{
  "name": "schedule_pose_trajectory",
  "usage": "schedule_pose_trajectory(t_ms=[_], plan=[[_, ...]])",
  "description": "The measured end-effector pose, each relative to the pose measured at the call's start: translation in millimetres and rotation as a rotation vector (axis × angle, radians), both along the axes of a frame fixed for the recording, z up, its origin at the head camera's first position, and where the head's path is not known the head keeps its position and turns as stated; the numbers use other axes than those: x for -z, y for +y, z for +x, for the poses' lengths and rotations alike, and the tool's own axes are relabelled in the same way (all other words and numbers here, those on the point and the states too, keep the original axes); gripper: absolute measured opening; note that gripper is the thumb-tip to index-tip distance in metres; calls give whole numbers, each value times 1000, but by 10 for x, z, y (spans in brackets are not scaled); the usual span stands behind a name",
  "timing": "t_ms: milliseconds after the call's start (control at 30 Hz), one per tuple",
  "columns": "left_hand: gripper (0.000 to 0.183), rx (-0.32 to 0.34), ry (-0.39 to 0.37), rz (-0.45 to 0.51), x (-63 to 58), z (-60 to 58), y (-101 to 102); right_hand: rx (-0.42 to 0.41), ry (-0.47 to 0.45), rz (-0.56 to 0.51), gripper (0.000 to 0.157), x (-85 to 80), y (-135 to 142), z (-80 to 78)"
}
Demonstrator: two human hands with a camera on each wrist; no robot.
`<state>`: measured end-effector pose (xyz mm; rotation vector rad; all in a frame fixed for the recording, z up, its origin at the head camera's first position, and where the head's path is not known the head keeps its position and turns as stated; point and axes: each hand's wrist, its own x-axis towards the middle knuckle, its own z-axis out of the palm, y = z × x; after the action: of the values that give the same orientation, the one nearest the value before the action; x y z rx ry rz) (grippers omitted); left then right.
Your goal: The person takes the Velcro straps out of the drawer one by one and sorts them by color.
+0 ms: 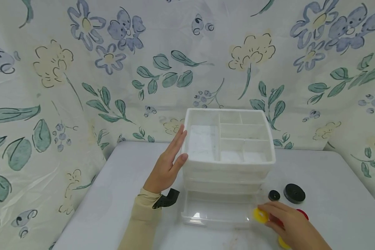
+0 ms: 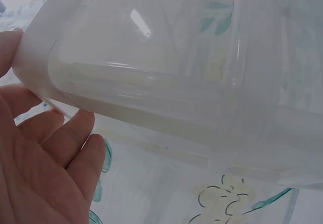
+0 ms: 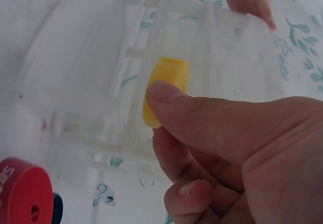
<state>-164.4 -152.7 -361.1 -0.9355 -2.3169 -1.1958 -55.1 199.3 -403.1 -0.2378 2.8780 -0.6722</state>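
A white plastic drawer organizer (image 1: pixel 228 163) has a divided tray on top, and its clear bottom drawer (image 1: pixel 218 210) is pulled out. Against the organizer's upper left side rests my left hand (image 1: pixel 166 166), fingers extended; the left wrist view shows its fingertips along the organizer's edge (image 2: pixel 136 118). Between thumb and fingers, my right hand (image 3: pixel 212 148) pinches a small round yellow cap (image 3: pixel 165 93). In the head view, that hand (image 1: pixel 289 222) is beside the drawer's right front corner, with the cap near its rim. I cannot see inside the upper drawers.
Right of the organizer lie a small black cap (image 1: pixel 274 195) and a larger black lid (image 1: pixel 294 193). A red round piece (image 3: pixel 28 191) and another yellow piece (image 1: pixel 283 243) are partly hidden by the right hand. Floral cloth (image 1: pixel 175 52) hangs behind the white table (image 1: pixel 97 215).
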Motion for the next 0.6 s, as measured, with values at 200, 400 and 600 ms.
schedule_pose_trajectory(t_ms=[200,400,600], plan=[[64,-3,5,-1,1,0,-4,7,-49,34,42,48,154,-10],[64,4,5,2,9,0,-1,4,-64,120,48,127,302,34],[65,3,-1,2,5,1,0,-10,-24,139,49,229,467,120]])
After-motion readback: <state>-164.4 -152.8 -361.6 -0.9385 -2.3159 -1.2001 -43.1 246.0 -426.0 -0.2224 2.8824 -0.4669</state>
